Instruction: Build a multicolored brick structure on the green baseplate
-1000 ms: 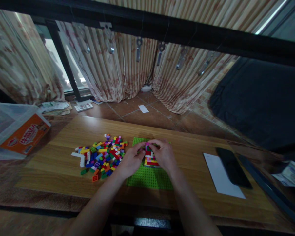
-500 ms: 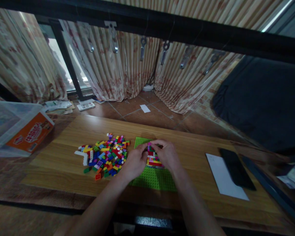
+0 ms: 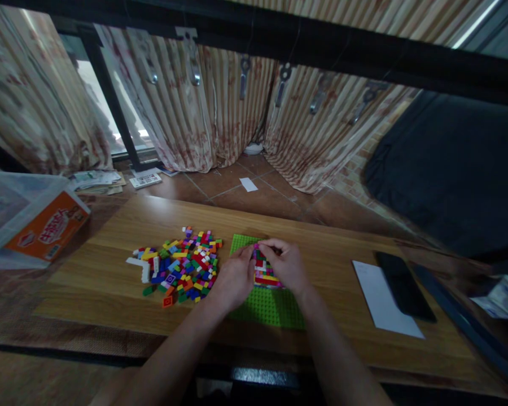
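- L hand [image 3: 236,277] & R hand [image 3: 288,266]: close tog. at far end of brick build [image 3: 266,277], fingers bent in around small pink brick [image 3: 256,247]; can't tell if either grips it, fingertips partly hidden.
- Brick build: on green baseplate [image 3: 275,310], btwn the hands; near edge shows, sides partly covered by fingers.
- Baseplate: near edge just short of wood table's [image 3: 330,265] near edge; narrow wood strip past its far edge.
- L side: loose brick pile [image 3: 188,265] near L hand, only slim gap btwn; little sideways room there. White bricks [image 3: 144,269] stick out at pile's L edge.
- R side: wide wood stretch btwn R hand and white sheet [image 3: 379,299]; more room to move this way.
- Dark flat device [image 3: 404,287] overlaps sheet's R part, near table's R end.
- Clear box [image 3: 8,248] w/ orange label [image 3: 48,228]: past table's L end, well apart from hands.
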A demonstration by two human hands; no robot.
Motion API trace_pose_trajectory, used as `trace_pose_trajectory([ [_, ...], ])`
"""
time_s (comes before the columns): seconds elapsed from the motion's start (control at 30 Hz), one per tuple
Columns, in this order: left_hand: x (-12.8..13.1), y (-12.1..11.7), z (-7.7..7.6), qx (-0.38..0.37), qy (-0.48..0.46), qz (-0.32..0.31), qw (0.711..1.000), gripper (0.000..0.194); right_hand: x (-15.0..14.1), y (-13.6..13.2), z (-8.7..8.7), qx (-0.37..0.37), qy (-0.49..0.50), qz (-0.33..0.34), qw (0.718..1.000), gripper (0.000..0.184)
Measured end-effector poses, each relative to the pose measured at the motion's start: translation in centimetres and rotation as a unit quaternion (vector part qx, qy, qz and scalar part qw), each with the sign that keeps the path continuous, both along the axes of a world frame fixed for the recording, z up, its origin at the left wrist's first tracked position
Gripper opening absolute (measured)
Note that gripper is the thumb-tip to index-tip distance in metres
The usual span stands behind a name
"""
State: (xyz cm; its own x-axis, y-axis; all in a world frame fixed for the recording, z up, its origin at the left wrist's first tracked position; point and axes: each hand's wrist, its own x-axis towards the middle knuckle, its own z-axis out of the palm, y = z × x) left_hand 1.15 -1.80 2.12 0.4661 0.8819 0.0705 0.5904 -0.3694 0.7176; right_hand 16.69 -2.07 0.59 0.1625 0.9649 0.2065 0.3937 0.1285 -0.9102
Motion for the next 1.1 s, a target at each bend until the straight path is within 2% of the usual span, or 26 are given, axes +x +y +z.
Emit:
trace_pose_trajectory([
  [0.43,0.1,-0.2,0.2,-0.001,0.018,0.009,1.000,0.039,0.3,1.0,0.0,-0.084,0.092,-0.025,0.992,0.020],
  [0.67,0.2,-0.3,0.4,-0.017,-0.009,0.013,1.000,0.039,0.1,1.1,0.1,-0.083,0.091,-0.031,0.992,0.020],
  [0.83,0.4,-0.4,0.6,-0.046,-0.002,0.050,0.998,0.049,0.1,1.2,0.0,-0.088,0.100,-0.039,0.990,0.018],
  [1.1,0.3,-0.4,0.5,-0.031,-0.024,0.025,0.999,0.043,-0.1,1.3,-0.2,-0.102,0.108,-0.050,0.988,0.017],
])
